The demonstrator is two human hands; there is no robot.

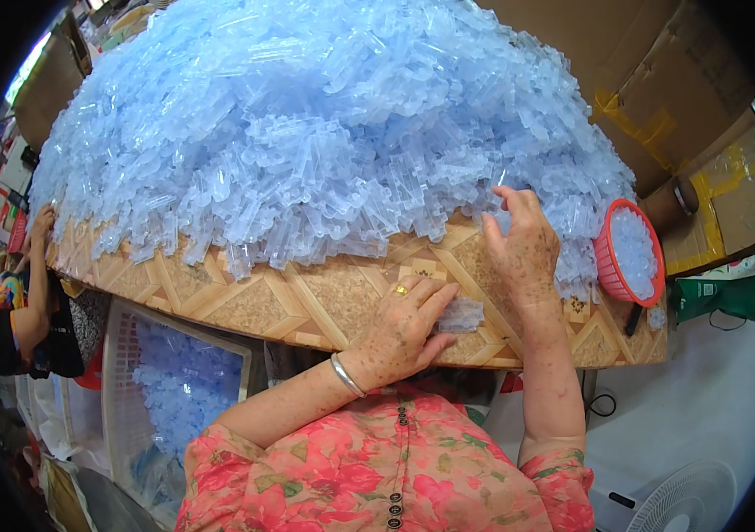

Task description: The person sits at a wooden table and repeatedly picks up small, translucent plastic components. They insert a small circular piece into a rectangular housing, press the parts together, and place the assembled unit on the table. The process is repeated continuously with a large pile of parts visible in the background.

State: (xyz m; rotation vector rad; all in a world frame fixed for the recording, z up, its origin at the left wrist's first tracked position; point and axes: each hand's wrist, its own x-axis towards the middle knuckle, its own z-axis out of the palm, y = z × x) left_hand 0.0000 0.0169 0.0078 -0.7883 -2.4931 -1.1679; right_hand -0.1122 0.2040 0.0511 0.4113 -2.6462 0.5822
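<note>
A huge heap of small clear, bluish plastic pieces (306,151) covers most of the table. My left hand (404,328), wearing a ring and a bangle, rests near the table's front edge. Its fingers and thumb close round a small stack of clear plastic pieces (461,315) lying on the tabletop. Farther right, my right hand (524,248) reaches to the heap's front edge. Thumb and forefinger stand apart there, and no piece shows clearly between them.
The patterned wooden tabletop (244,297) shows along the front. At right stands a red basket (608,257) of similar pieces, near a black marker-like object (633,319). A pale crate (120,372) with more pieces is below left. Another person's arm (38,275) reaches the table's left end. Cardboard boxes (643,80) stand behind.
</note>
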